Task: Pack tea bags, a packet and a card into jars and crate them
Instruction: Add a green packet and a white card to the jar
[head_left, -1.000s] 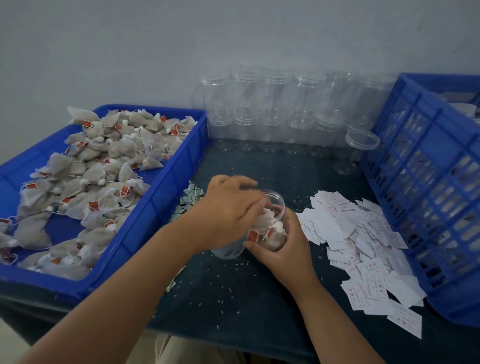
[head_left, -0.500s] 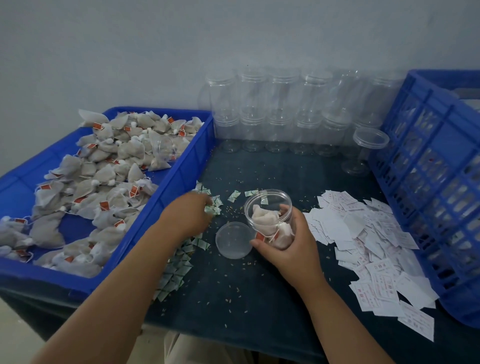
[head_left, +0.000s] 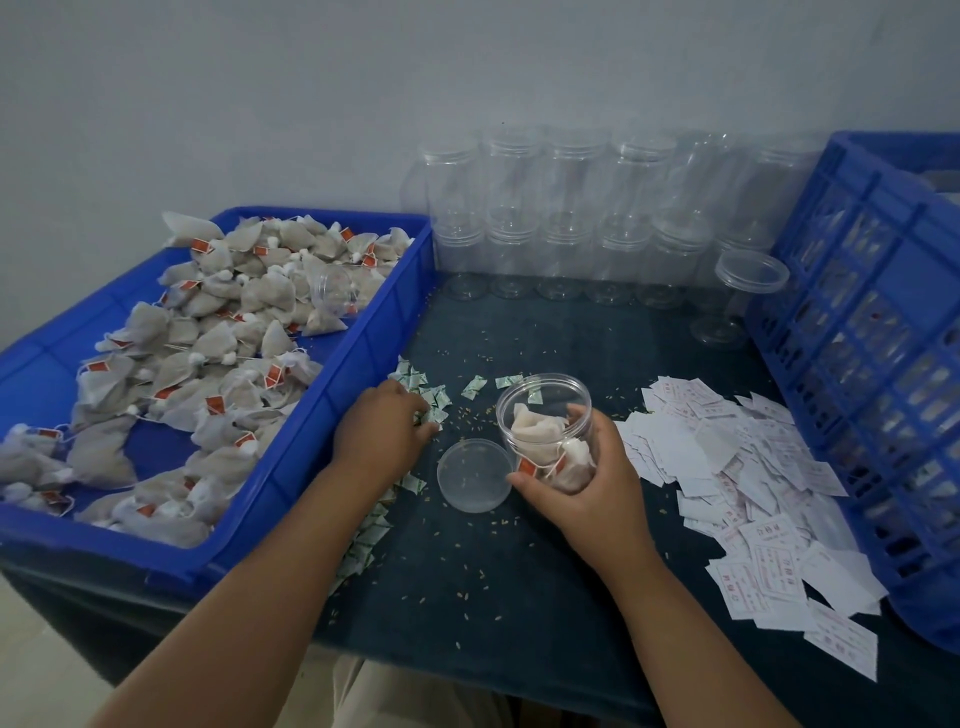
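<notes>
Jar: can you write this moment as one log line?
right hand holds jar of tea bags | left hand on green packets | lid off, beside jar

Table (head_left: 519, 597) under dark teal cloth, strewn with loose grains (head_left: 467, 595). Left: blue tray (head_left: 332, 395), overhanging the front edge. Just beside it, a strip of small green-white packets (head_left: 431, 400). Centre: clear lid (head_left: 474, 475), lying flat. Right: spread pile of white cards (head_left: 753, 519), touching the blue crate (head_left: 857, 338). Back: stacked empty jars (head_left: 566, 244) in a row.

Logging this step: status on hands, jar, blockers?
Left hand on green packets, grip unclear. Right hand holds open jar, tilted, tea bags inside. Lid off, beside jar. Nothing blocking.
</notes>
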